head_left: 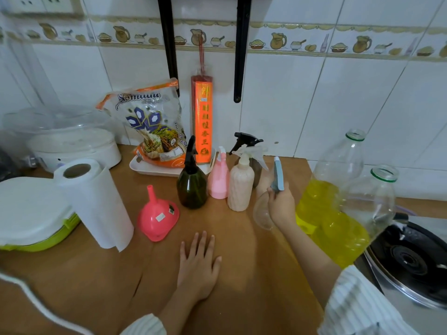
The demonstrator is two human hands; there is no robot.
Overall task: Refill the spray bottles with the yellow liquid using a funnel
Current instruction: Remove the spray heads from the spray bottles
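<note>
- The clear spray bottle is the one in play: see-through rounded body, looks empty as far as I can tell, with a pale blue-grey spray head sticking up. It sits near the right side of the wooden counter, right next to the big jugs.
- Right hand has its fingers curled round the neck of that bottle, just under the spray head.
- Left hand lies flat on the counter, palm down, fingers straight and a bit spread, holding nothing.
- The pink funnel sits upside down on the counter, spout pointing up, a little sticker on its side. It's just left of and beyond the left hand, not touching it.
- Behind that is a row of other sprayers: dark green bottle with a black trigger, pink bottle, cream ribbed bottle with a clear trigger, and a dark one tucked behind with a black trigger.
- Two big clear plastic jugs stand on the right, caps off, yellow liquid filling their lower parts.
- Paper towel roll stands upright on the left, near the funnel.
- Further back: a rice bag on a white tray, and a red-orange incense pack against the tiled wall.
- Gas stove at the far right edge.
</note>
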